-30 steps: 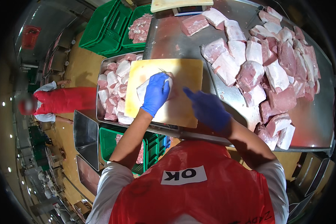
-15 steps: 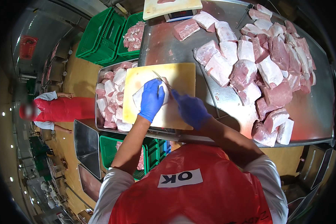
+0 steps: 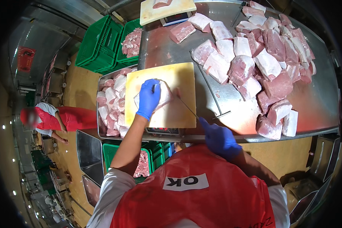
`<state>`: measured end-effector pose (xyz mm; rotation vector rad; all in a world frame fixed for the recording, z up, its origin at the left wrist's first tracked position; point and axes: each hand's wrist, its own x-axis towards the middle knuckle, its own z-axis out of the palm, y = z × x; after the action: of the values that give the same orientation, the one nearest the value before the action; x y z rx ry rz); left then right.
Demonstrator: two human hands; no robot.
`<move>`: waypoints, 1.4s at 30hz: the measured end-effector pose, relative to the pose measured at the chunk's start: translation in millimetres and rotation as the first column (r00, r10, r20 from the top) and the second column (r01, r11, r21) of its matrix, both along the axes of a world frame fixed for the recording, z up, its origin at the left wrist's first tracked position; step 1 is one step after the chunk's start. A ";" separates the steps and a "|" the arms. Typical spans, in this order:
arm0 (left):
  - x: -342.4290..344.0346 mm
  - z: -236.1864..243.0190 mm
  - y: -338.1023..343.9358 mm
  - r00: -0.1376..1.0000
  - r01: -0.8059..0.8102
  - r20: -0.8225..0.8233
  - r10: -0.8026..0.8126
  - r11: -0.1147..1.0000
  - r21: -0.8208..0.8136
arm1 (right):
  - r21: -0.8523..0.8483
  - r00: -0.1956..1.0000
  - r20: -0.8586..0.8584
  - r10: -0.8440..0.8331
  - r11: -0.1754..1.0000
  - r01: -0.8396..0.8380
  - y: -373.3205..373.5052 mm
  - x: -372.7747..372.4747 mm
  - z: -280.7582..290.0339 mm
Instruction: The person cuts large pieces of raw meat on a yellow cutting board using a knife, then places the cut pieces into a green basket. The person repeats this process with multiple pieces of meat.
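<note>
A pale, fat-covered piece of pork (image 3: 164,95) lies on the yellowed cutting board (image 3: 184,78). Over its left part is my blue-gloved left hand (image 3: 149,98), fingers curled and holding it down. My right hand (image 3: 221,140), gloved in blue too, is closed around a knife (image 3: 189,108) beyond the board's near right corner. The blade slants up and left across the board, its tip close to the pork's right side. A small pinkish scrap (image 3: 178,92) shows by the tip. The knife's handle is mostly hidden in my fist.
Left of the board stands a metal tray (image 3: 98,102) of pork pieces. Many pork chunks (image 3: 268,64) cover the steel table's right side. A thin metal rod (image 3: 210,86) lies between. Green crates (image 3: 98,43) stand behind; a person in a red apron (image 3: 74,117) is at left.
My right hand has drawn back, nearer and to the right, pulling the knife off the pork. My left hand stays on the pork, shifted slightly left. The person at left has moved their arms.
</note>
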<state>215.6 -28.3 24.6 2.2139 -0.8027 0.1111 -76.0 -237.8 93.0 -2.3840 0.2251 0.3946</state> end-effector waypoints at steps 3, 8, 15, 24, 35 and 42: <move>10.1 25.3 -17.1 0.996 0.080 0.038 -0.083 0.993 0.085 | 0.177 0.996 0.065 -0.058 0.983 0.046 -28.0 -33.0 16.7; -0.1 36.8 -60.0 0.924 0.336 0.033 -0.380 0.852 0.400 | 0.279 0.990 0.005 -0.138 0.951 0.132 -68.0 -84.2 38.8; -77.1 -5.2 -64.9 0.756 0.493 0.193 -0.626 0.738 0.462 | 0.316 0.788 -0.209 -0.579 0.723 0.614 -87.2 -135.3 53.6; -154.5 -18.6 42.1 0.957 0.287 0.005 -0.292 0.943 0.170 | 0.469 0.776 -0.140 -0.615 0.649 0.599 -40.2 -79.4 27.5; -319.7 -184.1 474.7 0.276 -0.790 -0.294 0.915 0.390 0.473 | 0.488 0.886 -0.066 -0.459 0.760 0.430 -20.4 -16.7 32.3; -317.8 -189.1 460.7 0.278 -0.771 -0.264 0.924 0.378 0.512 | 0.499 0.873 -0.101 -0.477 0.734 0.460 -1.2 -25.4 26.4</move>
<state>-102.3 432.4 -164.6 2.5180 0.8655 -0.0990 -101.4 -238.9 119.4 -1.7221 0.6157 0.1415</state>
